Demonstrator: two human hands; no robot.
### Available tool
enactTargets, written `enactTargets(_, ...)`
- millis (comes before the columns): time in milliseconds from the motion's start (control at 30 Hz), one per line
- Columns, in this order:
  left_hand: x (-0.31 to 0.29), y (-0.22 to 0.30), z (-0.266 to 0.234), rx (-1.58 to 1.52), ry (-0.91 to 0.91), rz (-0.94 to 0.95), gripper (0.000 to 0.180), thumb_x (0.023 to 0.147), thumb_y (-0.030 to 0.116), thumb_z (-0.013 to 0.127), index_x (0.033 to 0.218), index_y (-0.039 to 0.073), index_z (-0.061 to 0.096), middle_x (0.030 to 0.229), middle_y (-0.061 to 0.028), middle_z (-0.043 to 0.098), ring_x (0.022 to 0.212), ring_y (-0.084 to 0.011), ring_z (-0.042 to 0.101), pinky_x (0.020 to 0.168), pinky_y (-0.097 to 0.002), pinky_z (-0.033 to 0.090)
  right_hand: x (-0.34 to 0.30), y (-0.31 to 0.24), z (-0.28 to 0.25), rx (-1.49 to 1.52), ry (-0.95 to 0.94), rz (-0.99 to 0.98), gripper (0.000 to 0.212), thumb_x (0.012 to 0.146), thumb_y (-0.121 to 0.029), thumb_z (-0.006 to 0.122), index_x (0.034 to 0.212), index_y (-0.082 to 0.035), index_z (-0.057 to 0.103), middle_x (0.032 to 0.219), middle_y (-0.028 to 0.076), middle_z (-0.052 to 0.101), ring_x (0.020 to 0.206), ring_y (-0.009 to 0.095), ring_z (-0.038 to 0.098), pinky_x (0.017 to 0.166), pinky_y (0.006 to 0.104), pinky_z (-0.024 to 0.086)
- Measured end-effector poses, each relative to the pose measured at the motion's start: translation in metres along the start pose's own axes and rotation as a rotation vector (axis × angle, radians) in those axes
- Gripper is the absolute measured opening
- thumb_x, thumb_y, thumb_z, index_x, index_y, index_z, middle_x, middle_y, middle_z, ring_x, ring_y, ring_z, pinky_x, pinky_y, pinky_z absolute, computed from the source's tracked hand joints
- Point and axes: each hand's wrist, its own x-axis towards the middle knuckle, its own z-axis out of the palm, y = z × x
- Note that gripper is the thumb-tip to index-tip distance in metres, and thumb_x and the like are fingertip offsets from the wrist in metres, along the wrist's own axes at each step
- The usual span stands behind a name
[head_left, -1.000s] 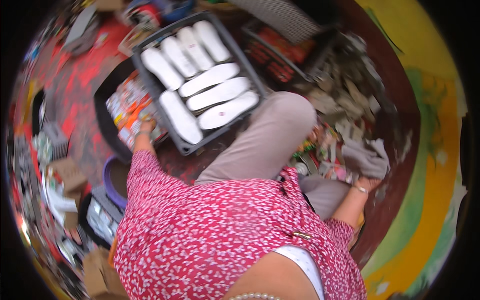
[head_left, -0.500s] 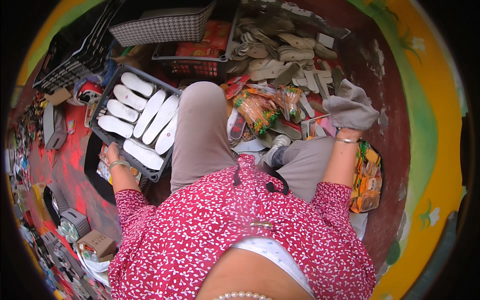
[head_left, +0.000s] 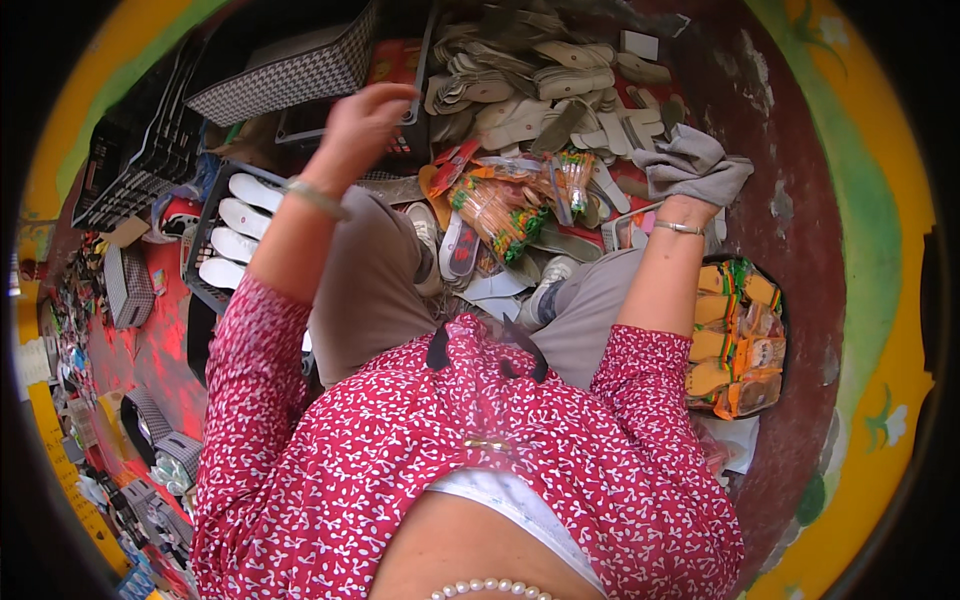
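Note:
My left hand [head_left: 363, 132] is raised over the far-left side, close to a black crate [head_left: 415, 138] and a houndstooth-patterned basket [head_left: 290, 80]. Its fingers are stretched out, and nothing shows in them. To the right, my right hand [head_left: 686, 210] grips a crumpled grey cloth [head_left: 695, 167], which covers most of the fingers. White insoles [head_left: 238, 216] lie in a dark tray [head_left: 203, 232] beside my left knee; my left arm hides part of the tray.
Bundled packets [head_left: 495, 205] lie between my legs and a heap of insoles [head_left: 545, 75] at the back. A container of orange packs [head_left: 735, 345] stands at right, near a painted wall [head_left: 865, 250]. Stacked black crates [head_left: 140, 150] are at far left.
My left hand has left the tray's near edge and swung up and across to the far crate. The grey cloth is still in my right hand, shifted slightly.

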Motion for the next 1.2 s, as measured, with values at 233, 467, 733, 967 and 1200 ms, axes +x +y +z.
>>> enactTargets(233,0.075,-0.043,0.151,0.788,-0.693,0.134,0.027,0.077,0.019,0.052,0.095,0.004,0.065,0.093,-0.0198,0.063,0.088,-0.0347,0.061,0.079,-0.041,0.048,-0.008,-0.01,0.009,0.096,-0.142,0.277,0.04,0.075,-0.031,0.032,0.066,0.0,0.056,0.047,0.008,0.044,0.032,0.018,0.029,0.028,0.0276,0.023)
enactTargets(467,0.078,-0.147,0.21,0.87,-0.785,-0.149,0.046,0.076,0.027,0.058,0.117,0.006,0.053,0.126,-0.0195,0.046,0.115,-0.034,0.046,0.095,-0.0403,0.039,-0.018,0.007,0.046,-0.085,0.146,0.064,0.041,0.078,-0.032,0.034,0.073,0.0,0.059,0.052,0.011,0.05,0.034,0.022,0.039,0.029,0.0317,0.03)
enactTargets(733,0.083,-0.201,0.236,0.944,-0.821,0.038,0.069,0.074,0.033,0.065,0.132,0.009,0.037,0.141,-0.0194,0.028,0.127,-0.0336,0.034,0.103,-0.0406,0.03,-0.023,0.013,0.059,-0.126,0.137,0.167,0.048,0.082,-0.037,0.035,0.083,0.005,0.058,0.051,0.009,0.048,0.036,0.026,0.044,0.029,0.0423,0.035)
enactTargets(967,0.103,-0.205,0.233,0.859,-0.995,-0.075,0.064,0.075,0.039,0.062,0.128,0.008,0.042,0.12,-0.0202,0.051,0.111,-0.0331,0.05,0.092,-0.0395,0.039,-0.019,0.021,0.054,-0.164,0.116,0.158,0.057,0.084,-0.043,0.031,0.089,0.006,0.058,0.058,0.013,0.053,0.042,0.029,0.048,0.029,0.0402,0.035)
enactTargets(1200,0.147,-0.133,0.147,-0.084,-0.841,-0.451,0.035,0.081,0.006,0.051,0.115,-0.002,0.053,0.104,-0.0127,0.062,0.098,-0.021,0.059,0.088,-0.0323,0.045,-0.02,0.015,0.04,-0.15,-0.302,0.169,0.053,0.084,-0.043,0.034,0.089,0.005,0.057,0.068,0.016,0.058,0.058,0.03,0.056,0.036,0.0451,0.04)
